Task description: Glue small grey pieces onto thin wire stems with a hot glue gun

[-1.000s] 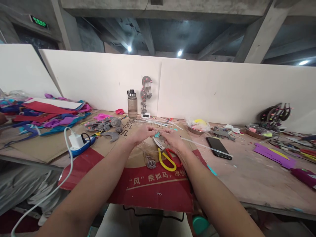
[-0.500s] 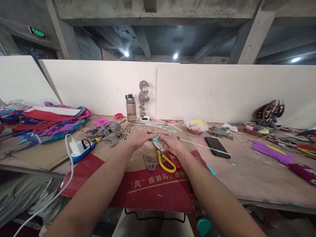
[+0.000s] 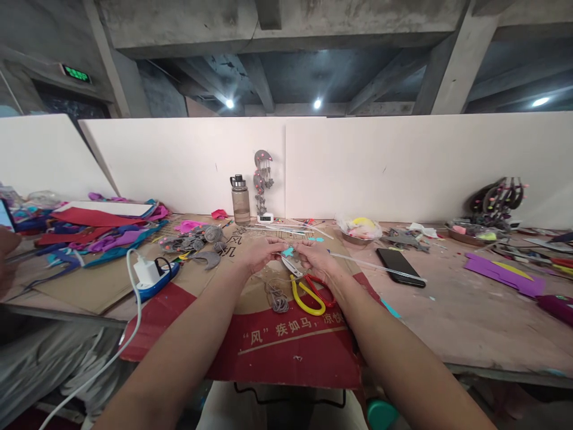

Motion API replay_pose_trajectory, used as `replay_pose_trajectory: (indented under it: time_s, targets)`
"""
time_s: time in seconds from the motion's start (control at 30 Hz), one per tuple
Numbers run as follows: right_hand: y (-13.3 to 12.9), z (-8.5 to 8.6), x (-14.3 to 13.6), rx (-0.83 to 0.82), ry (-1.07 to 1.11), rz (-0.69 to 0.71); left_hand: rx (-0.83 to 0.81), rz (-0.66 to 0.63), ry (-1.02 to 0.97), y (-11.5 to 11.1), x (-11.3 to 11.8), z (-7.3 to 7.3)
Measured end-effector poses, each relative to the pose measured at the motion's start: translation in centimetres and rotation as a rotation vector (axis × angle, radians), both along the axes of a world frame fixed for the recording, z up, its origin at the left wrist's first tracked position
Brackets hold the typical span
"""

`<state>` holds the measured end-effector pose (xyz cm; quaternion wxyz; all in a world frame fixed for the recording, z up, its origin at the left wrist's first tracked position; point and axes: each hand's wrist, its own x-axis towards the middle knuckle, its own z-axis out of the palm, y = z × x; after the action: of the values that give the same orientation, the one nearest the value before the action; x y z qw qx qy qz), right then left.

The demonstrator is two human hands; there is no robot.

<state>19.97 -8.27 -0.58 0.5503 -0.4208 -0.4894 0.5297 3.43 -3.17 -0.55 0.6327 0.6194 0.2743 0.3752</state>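
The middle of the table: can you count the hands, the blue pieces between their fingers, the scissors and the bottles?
Left hand and right hand: 2
Blue piece: 1
Scissors: 1
Bottle: 1
Total: 5

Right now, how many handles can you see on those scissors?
2. On the scissors, the yellow handle is on the left, and the red handle is right of it, beside the right forearm, which may cover its edge.
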Motion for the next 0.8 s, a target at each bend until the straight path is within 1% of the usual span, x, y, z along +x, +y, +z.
replay_pose_trajectory:
  time_s: [0.1,0.17,0.23,0.3,0.4,0.47,0.6,0.7,0.8]
  targets:
    - [0.1,0.2,0.3,-0.001,0.02,0.006,-0.061,-0.012,-0.046,0.2,-0.1,0.0]
    - [0.2,0.3,0.5,-0.002,0.03,0.005,-0.112,0.015,-0.074,0.5,-0.2,-0.2]
    - [0.3,0.2,0.7,-0.005,0.041,-0.018,-0.158,0.082,-0.099,1.0,-0.4,-0.4]
    - [0.6,0.0,0.9,-0.009,0.052,-0.056,-0.184,0.181,-0.136,1.6,-0.6,-0.5]
    - [1.1,-0.5,1.1,-0.038,0.066,-0.136,-0.207,0.326,-0.215,2.0,-0.9,-0.3]
    - [1.3,-0.9,1.2,-0.059,0.068,-0.186,-0.218,0.369,-0.258,2.1,-1.0,0.0]
    - [1.6,-1.2,1.3,-0.066,0.066,-0.214,-0.196,0.364,-0.283,2.0,-1.1,0.1]
    - [1.4,-1.0,1.2,-0.066,0.056,-0.229,-0.15,0.343,-0.254,2.0,-0.9,-0.2]
    - [1.1,-0.7,1.1,-0.062,0.041,-0.243,-0.09,0.293,-0.246,2.1,-0.8,-0.7]
